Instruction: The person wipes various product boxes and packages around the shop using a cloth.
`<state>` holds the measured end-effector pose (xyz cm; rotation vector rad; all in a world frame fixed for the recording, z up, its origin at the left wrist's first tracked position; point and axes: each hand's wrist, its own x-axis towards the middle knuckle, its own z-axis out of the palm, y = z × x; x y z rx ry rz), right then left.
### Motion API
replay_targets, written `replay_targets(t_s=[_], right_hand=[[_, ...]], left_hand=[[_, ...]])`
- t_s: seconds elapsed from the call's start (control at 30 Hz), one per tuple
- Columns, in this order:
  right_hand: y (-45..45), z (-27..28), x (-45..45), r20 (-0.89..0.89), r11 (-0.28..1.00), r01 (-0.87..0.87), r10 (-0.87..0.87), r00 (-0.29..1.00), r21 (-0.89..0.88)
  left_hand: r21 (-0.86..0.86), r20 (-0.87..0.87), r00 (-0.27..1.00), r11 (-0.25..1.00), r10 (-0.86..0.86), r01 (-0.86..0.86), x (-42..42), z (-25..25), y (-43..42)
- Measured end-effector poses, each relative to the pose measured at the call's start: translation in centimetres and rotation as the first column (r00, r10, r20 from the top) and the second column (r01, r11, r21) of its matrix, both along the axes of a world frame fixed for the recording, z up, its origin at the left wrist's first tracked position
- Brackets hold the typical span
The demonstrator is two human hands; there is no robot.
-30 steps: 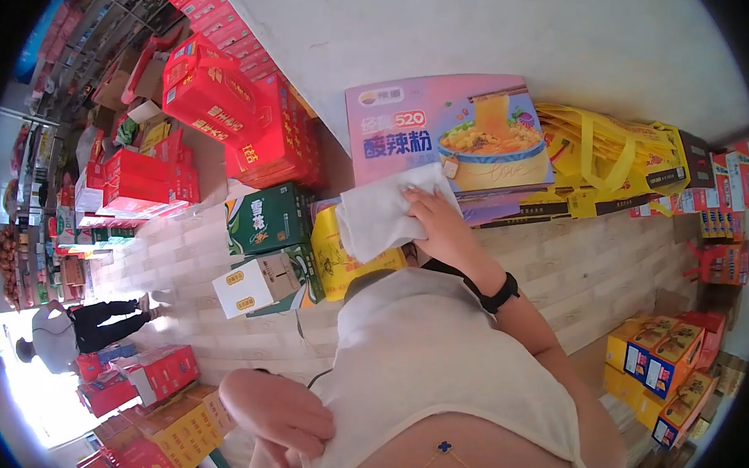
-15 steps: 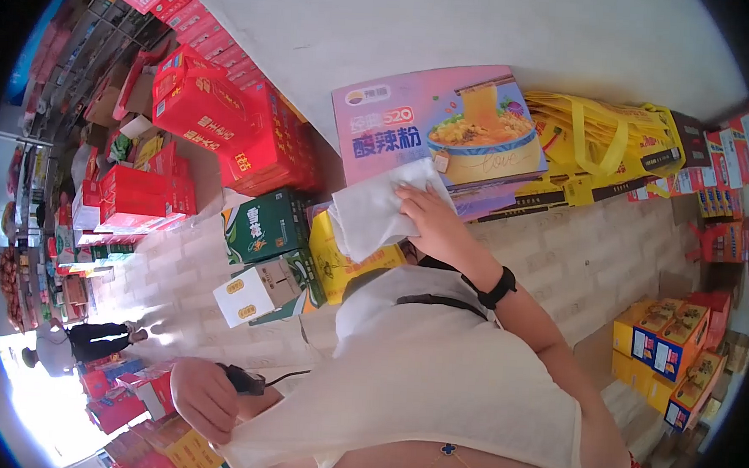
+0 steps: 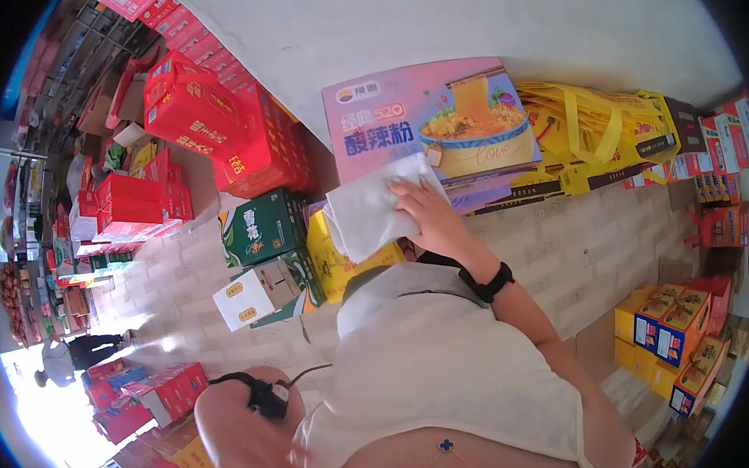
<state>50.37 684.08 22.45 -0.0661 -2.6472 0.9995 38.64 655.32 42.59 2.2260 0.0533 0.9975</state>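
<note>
My right hand [image 3: 429,213], with a black watch on its wrist, presses a folded white cloth [image 3: 367,212] against the near edge of a pink-and-purple noodle box [image 3: 381,107]. Its fingers are bent over the cloth. The box shows a bowl of noodles on its top. At the lower left is my left hand [image 3: 241,435], close to my body and smeared by motion. A black strap with a small device and cable is on that wrist. The left fingers do not show clearly.
Yellow bags [image 3: 600,136] lie right of the noodle box. Left stand red gift boxes [image 3: 261,139], a green carton [image 3: 260,228] and a white box [image 3: 248,299]. Yellow-orange boxes [image 3: 666,334] are stacked at right. A person [image 3: 71,358] is near the bright doorway.
My left hand has moved right, nearer my body, and is now blurred. My right hand stays on the cloth with little movement. The view has shifted slightly.
</note>
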Motion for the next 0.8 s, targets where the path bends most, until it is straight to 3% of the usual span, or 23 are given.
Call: replay_targets(t_s=[0.2, 0.8], right_hand=[[0.25, 0.27, -0.22, -0.044, 1.0, -0.008, 0.007, 0.999, -0.025], [0.27, 0.19, 0.11, 0.016, 0.999, -0.04, 0.04, 0.999, 0.026]], left_hand=[[-0.188, -0.031, 0.991, 0.973, 0.132, -0.135, 0.29, -0.12, -0.31], [-0.244, -0.047, 0.974, 0.943, 0.221, -0.226, -0.13, 0.37, -0.21]])
